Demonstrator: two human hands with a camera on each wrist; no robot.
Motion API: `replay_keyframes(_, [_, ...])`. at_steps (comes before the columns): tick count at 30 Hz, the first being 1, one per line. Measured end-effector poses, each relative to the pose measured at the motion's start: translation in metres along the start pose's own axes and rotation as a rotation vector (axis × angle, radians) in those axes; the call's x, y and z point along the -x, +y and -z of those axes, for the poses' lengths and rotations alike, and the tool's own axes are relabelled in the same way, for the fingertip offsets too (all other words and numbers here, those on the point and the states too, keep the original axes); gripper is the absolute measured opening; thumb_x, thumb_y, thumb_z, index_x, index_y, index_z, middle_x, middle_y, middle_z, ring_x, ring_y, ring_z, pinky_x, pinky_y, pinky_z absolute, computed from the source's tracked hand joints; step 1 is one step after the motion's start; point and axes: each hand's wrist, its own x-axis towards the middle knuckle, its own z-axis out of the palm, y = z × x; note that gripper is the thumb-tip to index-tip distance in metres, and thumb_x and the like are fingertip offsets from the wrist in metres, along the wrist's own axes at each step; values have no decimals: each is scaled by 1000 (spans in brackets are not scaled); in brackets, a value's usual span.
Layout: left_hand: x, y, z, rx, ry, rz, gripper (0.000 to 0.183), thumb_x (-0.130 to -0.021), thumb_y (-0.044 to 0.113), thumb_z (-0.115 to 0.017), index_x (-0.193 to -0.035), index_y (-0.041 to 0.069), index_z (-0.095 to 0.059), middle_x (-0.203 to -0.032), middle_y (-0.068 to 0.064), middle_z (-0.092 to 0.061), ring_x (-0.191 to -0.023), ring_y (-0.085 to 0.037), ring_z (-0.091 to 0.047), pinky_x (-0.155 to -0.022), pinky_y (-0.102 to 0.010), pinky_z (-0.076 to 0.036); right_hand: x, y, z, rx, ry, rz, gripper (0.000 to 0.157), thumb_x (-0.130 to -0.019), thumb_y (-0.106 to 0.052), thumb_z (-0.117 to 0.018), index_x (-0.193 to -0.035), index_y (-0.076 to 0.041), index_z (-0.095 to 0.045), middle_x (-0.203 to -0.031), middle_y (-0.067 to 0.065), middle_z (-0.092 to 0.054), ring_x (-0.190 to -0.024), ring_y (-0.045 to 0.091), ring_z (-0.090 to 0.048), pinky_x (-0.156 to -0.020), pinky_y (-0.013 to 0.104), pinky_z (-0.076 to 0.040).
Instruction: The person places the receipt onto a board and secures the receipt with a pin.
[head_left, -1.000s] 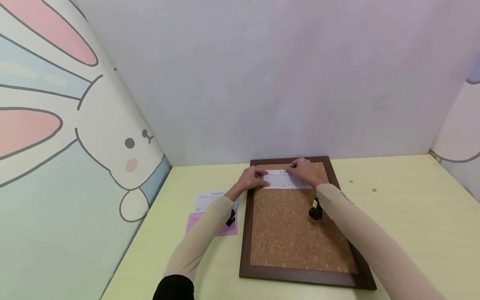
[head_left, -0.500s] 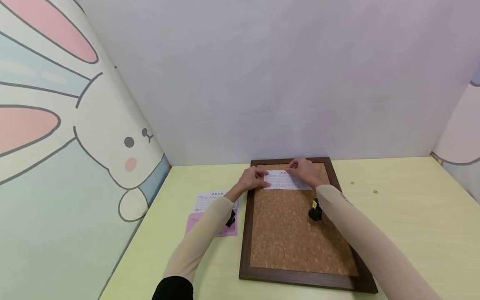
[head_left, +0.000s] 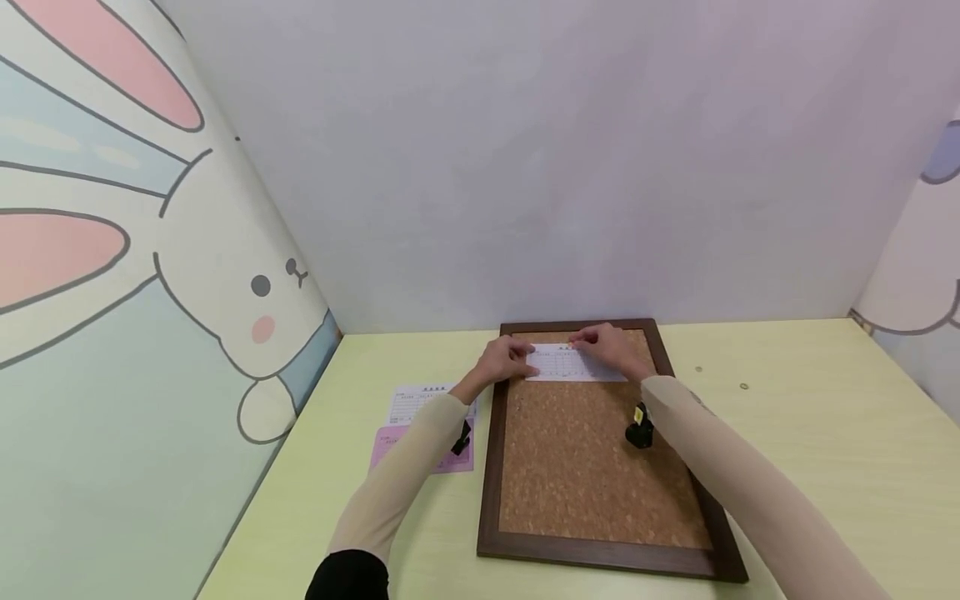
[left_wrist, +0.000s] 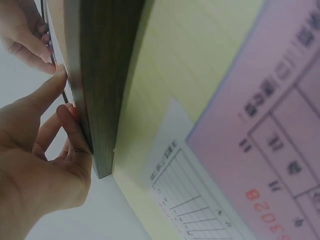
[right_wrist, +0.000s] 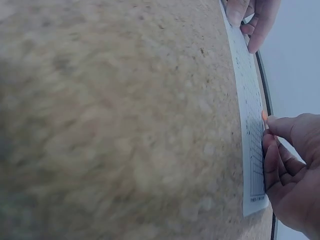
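A white printed form slip [head_left: 558, 364] lies flat across the top of the cork board [head_left: 592, 467]. My left hand [head_left: 507, 359] presses the slip's left end, fingers near its upper edge and thumb lower down. In the left wrist view, the left hand [left_wrist: 45, 145] reaches over the board's dark frame [left_wrist: 102, 75]. My right hand [head_left: 609, 348] is at the slip's top edge and pinches a small orange-gold thumbtack [right_wrist: 264, 115] between thumb and finger. The tack's point is hidden by the fingers.
Left of the board lie another white form [head_left: 411, 402] and a pink form [head_left: 384, 446]. Two small round brass-coloured pieces, one nearer the wall [head_left: 698, 368] and one nearer me [head_left: 744, 386], rest on the yellow table to the right. A wall stands right behind the board.
The view has shifted slightly. Both hands keep their places on the slip; the right wrist has turned a little, and the tack's orange-gold colour now shows at the right fingertips.
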Motion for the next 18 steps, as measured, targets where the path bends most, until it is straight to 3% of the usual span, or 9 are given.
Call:
replay_keyframes(8, [4, -4, 1, -26, -5, -75, 43, -88, 19, -82, -126, 2, -71, -108, -15, -70, -85, -16, -57, -71, -22, -46, 27, 9, 11, 10, -2, 126, 31, -101, -11, -60, -127, 3, -68, -116, 24, -71, -93, 27, -63, -79, 37, -54])
replay_keyframes(12, [12, -5, 3, 60, -7, -86, 47, -91, 14, -77, -135, -1, -64, -110, -18, -68, -88, -17, -59, -73, -22, -47, 43, 17, 22, -15, -28, 166, 33, -100, -8, -61, -130, 5, -66, -116, 26, -71, -94, 28, -67, -80, 39, -56])
replay_keyframes(18, [26, -4, 5, 155, -8, -121, 52, -96, 13, -71, -144, 1, -56, -108, -17, -67, -86, -15, -56, -72, -22, -44, 69, 31, 46, -37, -57, 142, 38, -101, -9, -60, -136, 6, -59, -114, 29, -68, -83, 24, -67, -67, 31, -56])
